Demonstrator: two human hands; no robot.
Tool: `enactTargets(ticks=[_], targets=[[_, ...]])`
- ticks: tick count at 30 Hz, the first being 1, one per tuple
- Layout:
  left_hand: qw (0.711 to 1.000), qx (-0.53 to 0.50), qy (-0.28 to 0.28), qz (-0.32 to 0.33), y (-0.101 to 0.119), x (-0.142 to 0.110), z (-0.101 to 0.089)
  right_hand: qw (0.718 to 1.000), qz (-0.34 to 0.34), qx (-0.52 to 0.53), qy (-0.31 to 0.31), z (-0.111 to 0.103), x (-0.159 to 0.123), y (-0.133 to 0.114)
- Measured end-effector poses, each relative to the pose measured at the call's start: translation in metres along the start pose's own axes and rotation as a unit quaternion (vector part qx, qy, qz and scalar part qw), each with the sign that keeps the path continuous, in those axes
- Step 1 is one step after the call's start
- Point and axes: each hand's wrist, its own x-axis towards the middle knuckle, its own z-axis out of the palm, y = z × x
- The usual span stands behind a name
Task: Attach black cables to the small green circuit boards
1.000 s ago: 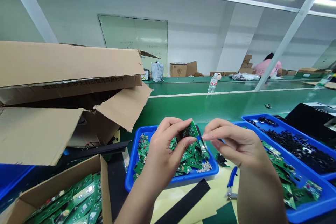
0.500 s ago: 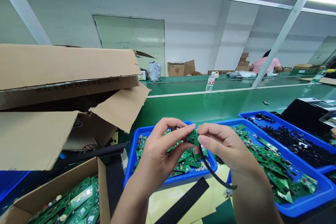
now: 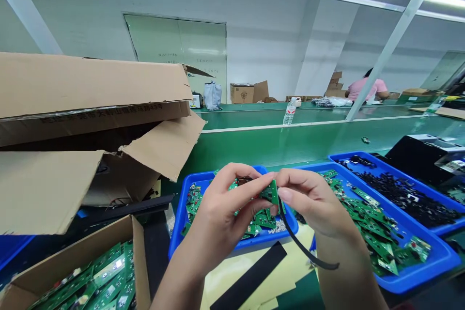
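Circuit board (image 3: 274, 193), pinched in the operator's left hand (image 3: 225, 208) above the blue tray (image 3: 178, 223), now meets the right hand (image 3: 314, 198), which stood apart one second ago and grips a black strip (image 3: 301, 248) whose free end now curves down before the right wrist.

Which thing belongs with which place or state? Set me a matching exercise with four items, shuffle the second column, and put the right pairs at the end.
Column one
1. Small green circuit board
2. Long thin black strip
3. Clear plastic bottle with red label marks
4. Open brown cardboard box

Column two
A. Standing on the green bench, beyond the trays
B. At lower left, holding many boards
C. Between the left hand's fingers and thumb
D. Trailing in a curve below the right hand

Right pairs: 1-C, 2-D, 3-A, 4-B
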Motion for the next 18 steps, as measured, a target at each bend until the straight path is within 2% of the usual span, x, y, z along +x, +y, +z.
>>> enactTargets(ticks=[5,11,18], targets=[[1.000,0.015,0.002,0.004,0.0005,-0.0004,0.0002,1.000,0.003,0.016,-0.003,0.0008,0.0040,0.0061],[1.000,0.009,0.009,-0.009,0.0013,0.0003,0.0009,0.996,0.011,0.081,-0.027,-0.0007,0.0026,0.0032],[1.000,-0.022,0.005,-0.001,0.0031,0.0020,0.0005,0.996,0.020,0.067,-0.055,-0.0043,-0.0006,0.0013]])
